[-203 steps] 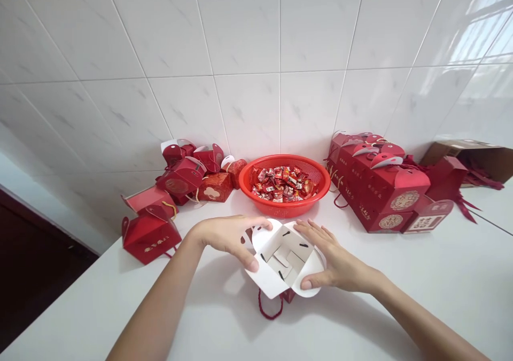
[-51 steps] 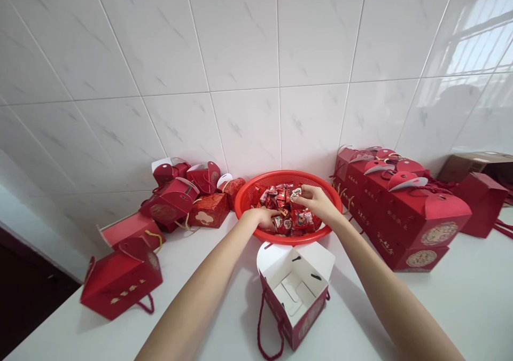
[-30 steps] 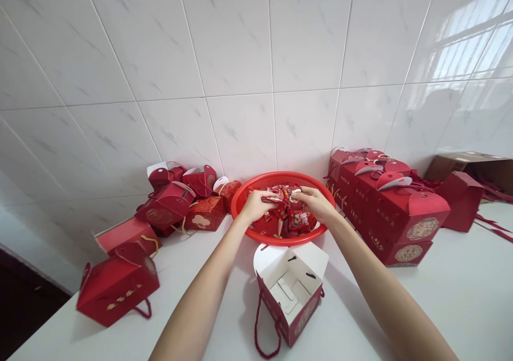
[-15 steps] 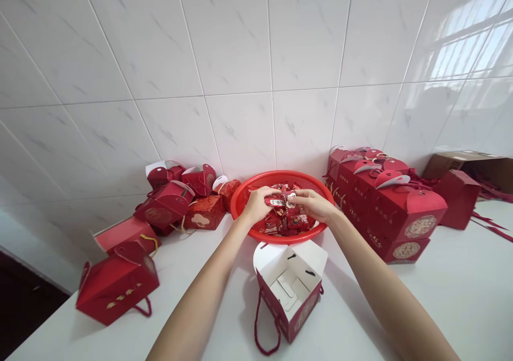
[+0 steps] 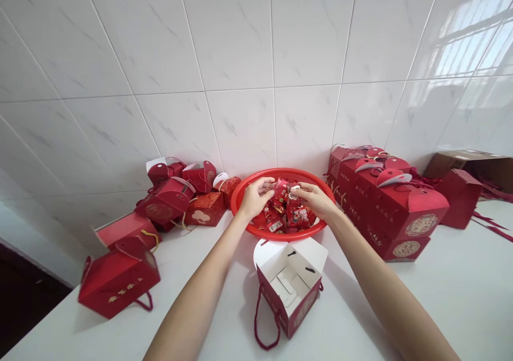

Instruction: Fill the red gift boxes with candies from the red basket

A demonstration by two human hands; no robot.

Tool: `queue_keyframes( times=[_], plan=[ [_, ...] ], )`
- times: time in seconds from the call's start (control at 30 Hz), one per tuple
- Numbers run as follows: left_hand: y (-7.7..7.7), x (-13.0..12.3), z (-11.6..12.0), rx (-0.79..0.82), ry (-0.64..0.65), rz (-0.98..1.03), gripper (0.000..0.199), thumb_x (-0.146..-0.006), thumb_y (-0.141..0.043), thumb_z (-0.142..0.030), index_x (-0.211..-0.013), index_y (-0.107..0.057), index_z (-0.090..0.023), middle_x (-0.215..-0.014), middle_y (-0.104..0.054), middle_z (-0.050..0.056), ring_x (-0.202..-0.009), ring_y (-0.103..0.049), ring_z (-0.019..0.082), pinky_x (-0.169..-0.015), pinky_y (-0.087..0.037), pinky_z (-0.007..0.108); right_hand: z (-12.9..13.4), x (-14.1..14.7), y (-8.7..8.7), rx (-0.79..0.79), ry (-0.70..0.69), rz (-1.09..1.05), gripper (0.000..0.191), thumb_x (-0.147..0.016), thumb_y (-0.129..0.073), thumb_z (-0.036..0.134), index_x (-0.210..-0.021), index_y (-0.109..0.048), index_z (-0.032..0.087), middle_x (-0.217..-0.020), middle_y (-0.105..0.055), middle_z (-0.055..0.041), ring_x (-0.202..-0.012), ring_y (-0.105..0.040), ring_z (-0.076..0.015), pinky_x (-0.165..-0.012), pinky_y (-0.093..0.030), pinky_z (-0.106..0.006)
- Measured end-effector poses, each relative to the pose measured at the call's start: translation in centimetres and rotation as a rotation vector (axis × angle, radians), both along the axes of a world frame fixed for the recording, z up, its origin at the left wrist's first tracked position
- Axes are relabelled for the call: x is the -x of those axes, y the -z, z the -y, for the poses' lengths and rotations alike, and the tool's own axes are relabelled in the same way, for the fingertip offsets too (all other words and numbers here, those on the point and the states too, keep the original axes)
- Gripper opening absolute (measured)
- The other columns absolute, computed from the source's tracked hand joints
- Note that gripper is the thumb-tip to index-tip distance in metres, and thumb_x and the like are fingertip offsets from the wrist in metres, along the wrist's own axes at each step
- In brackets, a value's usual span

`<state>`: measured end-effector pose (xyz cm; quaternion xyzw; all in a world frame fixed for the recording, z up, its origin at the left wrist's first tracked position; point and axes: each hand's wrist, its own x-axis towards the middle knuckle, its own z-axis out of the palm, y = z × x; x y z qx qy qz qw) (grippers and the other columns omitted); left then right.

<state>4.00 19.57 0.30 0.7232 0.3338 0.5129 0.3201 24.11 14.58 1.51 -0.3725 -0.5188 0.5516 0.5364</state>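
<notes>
Both hands are over a red plastic basket (image 5: 240,187) filled with red-wrapped candies (image 5: 276,223). My left hand (image 5: 256,198) is at the basket's left side, thumb and fingers apart, with nothing seen between them. At the right, my right hand (image 5: 316,198) pinches a small wrapped candy (image 5: 294,189) with a white patch; its fingers partly cover it. In front of the basket stands a red gift box (image 5: 286,318) with its top open. Its white inside shows no candy, and a dark red rope handle (image 5: 256,334) hangs at its left.
A stack of red gift boxes (image 5: 372,211) stands to the right, with a brown cardboard carton (image 5: 473,158) beyond it. Several red boxes lie at the left, among them a box (image 5: 120,283) near the table edge. A white tiled wall (image 5: 240,120) rises behind.
My left hand has opened and let go of a red packet over the basket. My right hand has shifted slightly, still holding the candy with the white patch. The open box stays in place.
</notes>
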Motion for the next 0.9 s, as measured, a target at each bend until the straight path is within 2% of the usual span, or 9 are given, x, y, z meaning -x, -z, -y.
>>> queue_keyframes(
  times=[0.17,0.3,0.37,0.43,0.5,0.57,0.73,0.8,0.9],
  plan=[
    [0.1,-0.1,0.2,0.029,0.114,-0.054,0.029,-0.075,-0.07,-0.018,-0.105,-0.068,-0.017,-0.102,-0.074,0.007,-0.096,-0.07,0.02,-0.09,-0.057,0.035,0.1,0.0,0.0,-0.012,-0.079,0.009,0.034,-0.059,-0.087,0.042,-0.08,-0.073,0.019,-0.081,-0.069,0.0003,-0.077,-0.062,-0.0138,-0.069,-0.048,-0.024],
    [0.3,-0.4,0.2,0.111,0.111,-0.137,0.029,-0.08,-0.07,-0.03,-0.105,-0.07,-0.015,-0.102,-0.075,0.009,-0.092,-0.07,0.022,-0.084,-0.057,0.035,-0.3,0.0,0.0,0.0,0.073,-0.087,0.035,-0.056,-0.086,0.043,-0.075,-0.069,0.018,-0.072,-0.068,0.0003,-0.067,-0.061,-0.0141,-0.063,-0.05,-0.026],
    [0.1,-0.6,0.3,0.128,0.156,-0.275,0.026,-0.079,-0.071,-0.031,-0.1,-0.074,-0.016,-0.102,-0.076,0.009,-0.094,-0.07,0.023,-0.087,-0.055,0.035,-0.6,0.0,0.1,0.038,0.193,-0.17,0.033,-0.055,-0.085,0.041,-0.071,-0.065,0.019,-0.067,-0.065,0.0011,-0.063,-0.059,-0.0141,-0.059,-0.051,-0.026],
    [-0.2,-0.9,0.6,0.174,0.319,-0.501,0.021,-0.075,-0.072,-0.029,-0.093,-0.078,-0.018,-0.099,-0.078,0.006,-0.095,-0.07,0.024,-0.087,-0.053,0.031,-1.0,0.0,0.2,0.07,0.27,-0.234,0.031,-0.055,-0.083,0.037,-0.071,-0.063,0.02,-0.066,-0.065,0.0017,-0.061,-0.059,-0.0147,-0.056,-0.053,-0.027],
    [-0.6,-1.2,0.9,0.266,0.513,-0.747,0.02,-0.073,-0.072,-0.026,-0.091,-0.08,-0.021,-0.097,-0.079,0.003,-0.093,-0.071,0.023,-0.083,-0.053,0.027,-1.1,0.0,0.2,0.087,0.286,-0.255,0.028,-0.057,-0.081,0.033,-0.072,-0.061,0.021,-0.066,-0.064,0.0023,-0.06,-0.06,-0.0153,-0.056,-0.055,-0.029],
    [-0.7,-1.4,1.1,0.332,0.582,-0.921,0.029,-0.071,-0.071,-0.024,-0.099,-0.08,-0.023,-0.1,-0.078,0.001,-0.093,-0.072,0.023,-0.079,-0.053,0.025,-1.2,0.1,0.2,0.096,0.285,-0.244,0.026,-0.058,-0.079,0.03,-0.073,-0.06,0.021,-0.064,-0.063,0.0028,-0.06,-0.061,-0.0161,-0.055,-0.056,-0.03],
    [-0.7,-1.4,0.2,0.183,0.206,-1.141,0.076,-0.061,-0.075,-0.017,-0.135,-0.062,-0.022,-0.136,-0.063,0.011,-0.118,-0.063,0.034,-0.09,-0.054,0.033,-1.5,0.3,0.2,0.09,0.342,-0.227,0.025,-0.058,-0.075,0.031,-0.075,-0.059,0.022,-0.064,-0.063,0.0024,-0.06,-0.061,-0.0176,-0.053,-0.054,-0.031],
    [-0.8,-1.4,-0.6,0.158,0.084,-1.216,0.081,-0.062,-0.07,-0.011,-0.141,-0.055,-0.02,-0.147,-0.054,0.014,-0.127,-0.056,0.035,-0.097,-0.051,0.034,-1.7,0.3,0.4,0.071,0.37,-0.215,0.027,-0.057,-0.075,0.032,-0.075,-0.059,0.022,-0.063,-0.063,0.0029,-0.06,-0.06,-0.0167,-0.053,-0.052,-0.029],
    [-1.2,-2.1,-1.9,0.159,0.057,-1.291,0.08,-0.067,-0.062,-0.005,-0.145,-0.051,-0.022,-0.152,-0.047,0.012,-0.135,-0.051,0.03,-0.105,-0.046,0.035,-1.9,0.3,0.7,0.039,0.384,-0.195,0.029,-0.054,-0.076,0.033,-0.075,-0.061,0.021,-0.063,-0.062,0.0034,-0.059,-0.058,-0.0148,-0.054,-0.049,-0.026]
  ],
)
